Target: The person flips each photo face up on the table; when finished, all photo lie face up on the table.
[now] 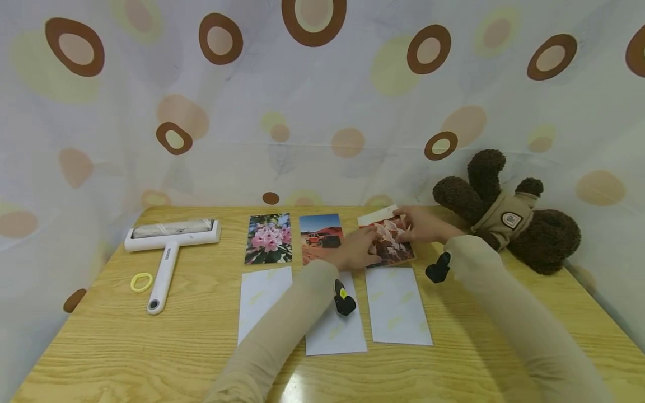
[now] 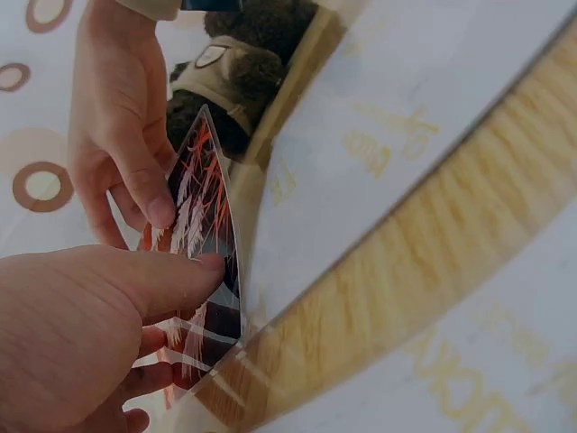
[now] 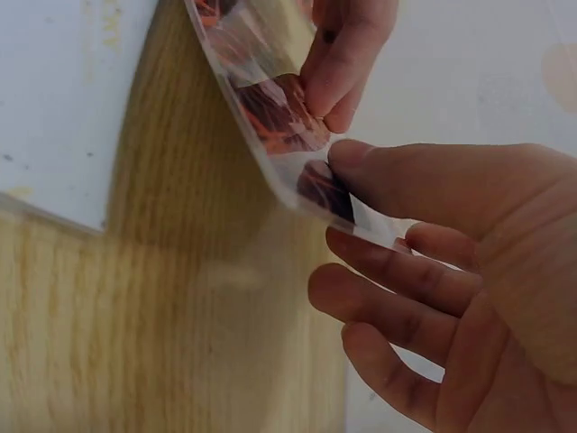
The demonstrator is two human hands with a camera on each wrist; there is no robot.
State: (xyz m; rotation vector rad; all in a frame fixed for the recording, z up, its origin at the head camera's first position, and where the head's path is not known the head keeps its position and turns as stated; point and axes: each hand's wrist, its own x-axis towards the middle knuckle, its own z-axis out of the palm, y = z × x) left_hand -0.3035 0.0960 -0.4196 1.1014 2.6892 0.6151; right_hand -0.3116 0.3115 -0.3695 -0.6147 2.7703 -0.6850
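Note:
A glossy photo print (image 1: 389,256) of pale and red feathery plants is slightly tilted at the back right of a row of pictures. My left hand (image 1: 354,250) pinches its left side, the thumb on the picture face and fingers behind, as the left wrist view shows. On the right side, my right hand (image 1: 422,224) pinches the print's edge; in the right wrist view its thumb lies on top with fingers below. Left of the print are a photo of a red off-road vehicle (image 1: 322,238), partly behind my left hand, and a photo of pink flowers (image 1: 269,239).
White sheets with faint yellow marks, a left one (image 1: 262,296), a middle one (image 1: 335,336) and a right one (image 1: 398,308), lie in front. A lint roller (image 1: 171,240) and a yellow ring (image 1: 141,282) lie left. A brown plush toy (image 1: 504,215) lies at the back right.

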